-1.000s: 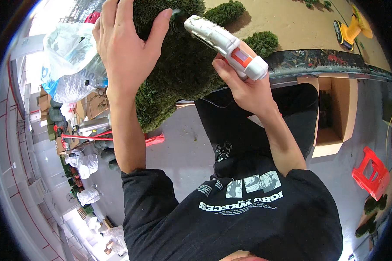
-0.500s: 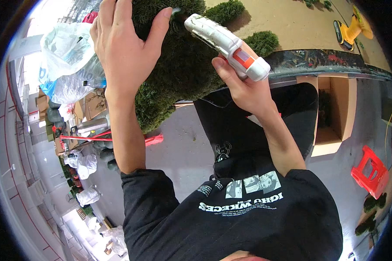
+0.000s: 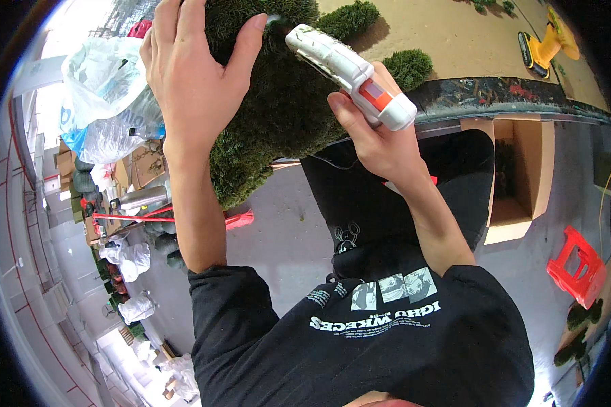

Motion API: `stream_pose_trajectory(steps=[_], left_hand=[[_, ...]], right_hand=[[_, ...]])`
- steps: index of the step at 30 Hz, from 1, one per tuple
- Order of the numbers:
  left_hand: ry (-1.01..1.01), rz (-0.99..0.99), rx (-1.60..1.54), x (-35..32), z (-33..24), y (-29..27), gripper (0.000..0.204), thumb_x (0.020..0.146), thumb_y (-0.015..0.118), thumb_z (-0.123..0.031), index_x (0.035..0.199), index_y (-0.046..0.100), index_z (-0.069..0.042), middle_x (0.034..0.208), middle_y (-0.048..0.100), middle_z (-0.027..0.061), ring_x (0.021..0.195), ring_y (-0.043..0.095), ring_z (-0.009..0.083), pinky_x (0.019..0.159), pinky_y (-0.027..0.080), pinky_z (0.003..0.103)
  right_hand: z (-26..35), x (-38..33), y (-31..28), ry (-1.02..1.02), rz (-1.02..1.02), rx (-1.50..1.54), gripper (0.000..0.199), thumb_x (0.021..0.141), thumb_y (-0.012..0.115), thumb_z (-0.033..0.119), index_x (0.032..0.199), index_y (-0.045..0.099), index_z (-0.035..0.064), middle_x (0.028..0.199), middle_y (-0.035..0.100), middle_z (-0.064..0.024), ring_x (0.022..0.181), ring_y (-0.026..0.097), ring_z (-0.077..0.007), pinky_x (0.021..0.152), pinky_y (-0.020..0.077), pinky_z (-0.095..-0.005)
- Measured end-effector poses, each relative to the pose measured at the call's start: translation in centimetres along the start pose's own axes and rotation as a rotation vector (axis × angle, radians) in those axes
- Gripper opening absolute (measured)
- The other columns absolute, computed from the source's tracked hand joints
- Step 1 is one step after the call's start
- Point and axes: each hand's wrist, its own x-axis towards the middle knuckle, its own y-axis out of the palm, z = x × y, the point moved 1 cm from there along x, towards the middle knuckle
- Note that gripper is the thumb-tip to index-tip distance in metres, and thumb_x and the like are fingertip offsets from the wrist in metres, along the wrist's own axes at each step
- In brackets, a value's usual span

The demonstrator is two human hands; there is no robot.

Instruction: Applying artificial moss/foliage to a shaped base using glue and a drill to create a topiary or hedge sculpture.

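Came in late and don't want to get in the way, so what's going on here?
A person's right hand grips a white tool, perhaps a glue gun, its front end angled toward dark greenery. The left hand is spread open at that greenery; whether it presses on it is unclear. A yellow power tool lies apart on the tan surface.

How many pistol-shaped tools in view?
2: the white tool in the right hand, and the yellow tool on the tan tabletop, upper right. Others may be hidden.
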Motion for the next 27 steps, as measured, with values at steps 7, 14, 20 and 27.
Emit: stream_pose_trajectory(steps=[7, 14, 20, 27], left_hand=[[-0.003, 0.007, -0.020, 0.05, -0.07, -0.12, 0.057, 0.089, 0.073, -0.012, 0.140, 0.053, 0.001, 0.140, 0.055, 0.0218, 0.130, 0.052, 0.0412, 0.111, 0.040, 0.046], [-0.008, 0.014, -0.027, 0.08, -0.12, -0.11, 0.056, 0.090, 0.073, -0.012, 0.140, 0.053, 0.001, 0.140, 0.054, 0.0216, 0.130, 0.052, 0.0411, 0.111, 0.040, 0.046], [-0.006, 0.019, -0.026, 0.15, -0.23, -0.20, 0.057, 0.090, 0.073, -0.012, 0.141, 0.053, 0.001, 0.140, 0.054, 0.0214, 0.130, 0.052, 0.0407, 0.110, 0.040, 0.046], [-0.007, 0.017, -0.018, 0.07, -0.08, -0.24, 0.057, 0.090, 0.073, -0.012, 0.141, 0.053, 0.001, 0.140, 0.054, 0.0215, 0.130, 0.052, 0.0408, 0.110, 0.040, 0.046]], right_hand=[[-0.62, 0.15, 0.01, -0.082, 0.004, -0.015, 0.013, 0.090, 0.074, 0.008, 0.094, 0.064, 0.0007, 0.085, 0.058, -0.0125, 0.078, 0.058, -0.0309, 0.069, 0.0478, -0.0380], [-0.70, -0.04, 0.10, -0.088, 0.009, -0.028, 0.013, 0.089, 0.074, 0.007, 0.094, 0.064, 0.0001, 0.084, 0.057, -0.0128, 0.076, 0.056, -0.0320, 0.068, 0.0466, -0.0391], [-0.60, -0.06, 0.00, -0.085, 0.013, -0.025, 0.013, 0.089, 0.074, 0.007, 0.095, 0.064, 0.0001, 0.084, 0.057, -0.0128, 0.076, 0.056, -0.0319, 0.068, 0.0465, -0.0391], [-0.49, -0.18, -0.07, -0.064, 0.032, -0.044, 0.012, 0.090, 0.073, 0.008, 0.096, 0.065, 0.0000, 0.084, 0.058, -0.0126, 0.077, 0.055, -0.0313, 0.068, 0.0463, -0.0392]])
